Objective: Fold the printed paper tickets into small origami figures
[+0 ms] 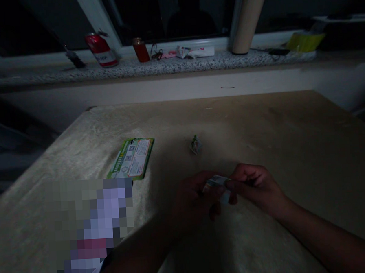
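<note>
Both hands meet over the table around a small pale paper piece (pixel 225 196) with printed marks. My left hand (pixel 195 197) grips it from the left, thumb on top. My right hand (pixel 255 185) pinches its right edge between thumb and fingers. Beyond them, a small crumpled or folded printed piece (pixel 196 145) stands on the table. A green printed card or booklet (pixel 133 158) lies to the left. The light is dim, and the fingertips partly cover the held paper.
The table (pixel 270 123) reaches a granite windowsill (pixel 166 66). On the sill are a red can (pixel 101 50), a small red jar (pixel 141 50), white wrappers (pixel 201 52), a cardboard tube (pixel 249 19) and a yellow item (pixel 306 41). A pixelated purple area (pixel 98 222) is at lower left.
</note>
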The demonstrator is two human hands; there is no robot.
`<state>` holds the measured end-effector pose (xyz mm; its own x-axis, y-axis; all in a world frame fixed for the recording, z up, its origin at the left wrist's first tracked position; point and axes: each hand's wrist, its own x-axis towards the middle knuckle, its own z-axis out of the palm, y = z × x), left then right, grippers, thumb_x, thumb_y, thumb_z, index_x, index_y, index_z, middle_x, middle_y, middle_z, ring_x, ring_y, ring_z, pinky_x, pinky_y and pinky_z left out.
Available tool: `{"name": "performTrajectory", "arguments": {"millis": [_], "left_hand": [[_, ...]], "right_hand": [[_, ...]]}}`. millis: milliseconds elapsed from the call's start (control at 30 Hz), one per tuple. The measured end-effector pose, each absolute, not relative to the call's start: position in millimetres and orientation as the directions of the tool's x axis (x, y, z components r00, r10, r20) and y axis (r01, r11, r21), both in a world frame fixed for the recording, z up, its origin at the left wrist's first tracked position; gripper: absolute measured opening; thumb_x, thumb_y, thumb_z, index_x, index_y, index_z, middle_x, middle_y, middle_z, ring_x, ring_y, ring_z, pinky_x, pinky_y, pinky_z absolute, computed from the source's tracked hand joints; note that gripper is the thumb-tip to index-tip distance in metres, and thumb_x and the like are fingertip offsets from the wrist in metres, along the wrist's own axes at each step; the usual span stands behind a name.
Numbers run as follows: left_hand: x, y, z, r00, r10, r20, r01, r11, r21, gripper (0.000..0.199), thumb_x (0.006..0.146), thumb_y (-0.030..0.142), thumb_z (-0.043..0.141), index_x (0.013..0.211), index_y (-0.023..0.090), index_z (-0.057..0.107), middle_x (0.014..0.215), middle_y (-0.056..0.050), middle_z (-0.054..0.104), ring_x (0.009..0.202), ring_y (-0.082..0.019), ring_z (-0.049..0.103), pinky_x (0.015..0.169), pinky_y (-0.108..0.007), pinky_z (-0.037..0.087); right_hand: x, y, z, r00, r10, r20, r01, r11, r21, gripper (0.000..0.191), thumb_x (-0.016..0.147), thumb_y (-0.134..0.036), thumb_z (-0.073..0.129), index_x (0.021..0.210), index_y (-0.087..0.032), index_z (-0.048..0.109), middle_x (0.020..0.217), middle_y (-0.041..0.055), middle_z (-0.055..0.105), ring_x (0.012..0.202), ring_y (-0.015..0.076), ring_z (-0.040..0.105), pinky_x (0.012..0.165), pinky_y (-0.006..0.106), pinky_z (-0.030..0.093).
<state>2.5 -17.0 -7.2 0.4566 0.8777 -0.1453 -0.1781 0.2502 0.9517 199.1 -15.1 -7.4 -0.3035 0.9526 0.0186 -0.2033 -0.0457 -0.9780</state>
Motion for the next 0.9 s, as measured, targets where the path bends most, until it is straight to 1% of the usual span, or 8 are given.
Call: {"name": "performTrajectory", "arguments": {"millis": [133,233,333,433,667,767,833,900], "left_hand": [[0.3,-15.5,-6.9,0.517,0.843,-0.147,-0.175,0.272,0.946,0.029,0.091,0.042,0.070,0.104,0.016,0.069,0.077,-0.003,0.072,0.048,-0.007,0.055,0.043,-0.016,0.045],[1.3,-15.1,-6.6,0.526,0.842,-0.116,-0.220,0.267,0.938,0.030,0.093,0.043,0.067,0.108,0.016,0.069,0.075,-0.002,0.070,0.048,-0.008,0.055,0.043,-0.017,0.046],[2.2,-15.0,-6.4,0.540,0.838,-0.082,-0.237,0.244,0.940,0.030,0.098,0.042,0.060,0.105,0.015,0.072,0.074,-0.002,0.069,0.049,-0.007,0.055,0.044,-0.017,0.046],[1.8,-15.1,-7.1,0.558,0.827,-0.067,-0.246,0.242,0.939,0.029,0.100,0.040,0.059,0.104,0.016,0.074,0.072,-0.001,0.067,0.051,-0.007,0.057,0.046,-0.016,0.047],[2.6,-15.5,-6.4,0.563,0.825,-0.055,-0.291,0.260,0.921,0.033,0.100,0.043,0.058,0.117,0.017,0.070,0.084,-0.004,0.074,0.052,-0.009,0.063,0.050,-0.020,0.052],[2.1,-14.6,-6.3,0.554,0.830,-0.065,-0.263,0.248,0.932,0.037,0.101,0.043,0.056,0.124,0.016,0.067,0.074,-0.003,0.073,0.051,-0.011,0.064,0.050,-0.022,0.052],[0.5,-14.0,-7.3,0.509,0.858,-0.069,-0.236,0.217,0.947,0.042,0.101,0.043,0.055,0.131,0.015,0.063,0.065,-0.001,0.070,0.050,-0.011,0.063,0.053,-0.023,0.052],[-2.3,-13.7,-8.8,0.441,0.896,-0.055,-0.190,0.152,0.970,0.045,0.102,0.043,0.054,0.137,0.015,0.057,0.065,0.000,0.069,0.054,-0.012,0.063,0.057,-0.024,0.053]], "right_hand": [[196.7,-17.1,-6.8,-0.302,0.953,0.005,-0.220,-0.064,-0.973,0.021,0.088,-0.030,0.078,0.076,-0.016,0.068,0.059,0.0021,0.075,0.050,0.0111,0.068,0.050,0.019,0.053],[197.1,-17.9,-4.6,-0.302,0.953,0.029,-0.221,-0.040,-0.975,0.022,0.088,-0.028,0.078,0.073,-0.016,0.067,0.058,0.0015,0.074,0.049,0.0105,0.067,0.049,0.019,0.053],[198.5,-17.9,-2.5,-0.304,0.952,0.047,-0.223,-0.023,-0.975,0.020,0.088,-0.026,0.078,0.073,-0.016,0.068,0.058,0.0012,0.074,0.049,0.0104,0.068,0.049,0.018,0.053],[199.8,-17.8,-2.5,-0.320,0.946,0.048,-0.240,-0.032,-0.970,0.017,0.089,-0.024,0.076,0.076,-0.017,0.069,0.059,0.0013,0.075,0.049,0.0105,0.068,0.049,0.018,0.053],[202.4,-18.4,-8.4,-0.344,0.938,0.027,-0.338,-0.098,-0.936,0.017,0.089,-0.023,0.077,0.076,-0.017,0.069,0.062,-0.0001,0.076,0.050,0.0102,0.069,0.049,0.018,0.054],[205.5,-15.4,-13.7,-0.339,0.941,0.006,-0.344,-0.118,-0.931,0.017,0.088,-0.024,0.077,0.076,-0.018,0.068,0.063,-0.0005,0.076,0.050,0.0106,0.069,0.049,0.018,0.054],[207.7,-12.7,-17.2,-0.318,0.948,-0.008,-0.340,-0.122,-0.932,0.019,0.089,-0.025,0.077,0.075,-0.018,0.066,0.061,-0.0009,0.075,0.050,0.0107,0.069,0.050,0.019,0.053],[209.5,-10.7,-19.6,-0.300,0.954,-0.022,-0.336,-0.127,-0.933,0.021,0.089,-0.026,0.077,0.074,-0.018,0.064,0.059,-0.0008,0.074,0.050,0.0106,0.068,0.050,0.019,0.052]]}}
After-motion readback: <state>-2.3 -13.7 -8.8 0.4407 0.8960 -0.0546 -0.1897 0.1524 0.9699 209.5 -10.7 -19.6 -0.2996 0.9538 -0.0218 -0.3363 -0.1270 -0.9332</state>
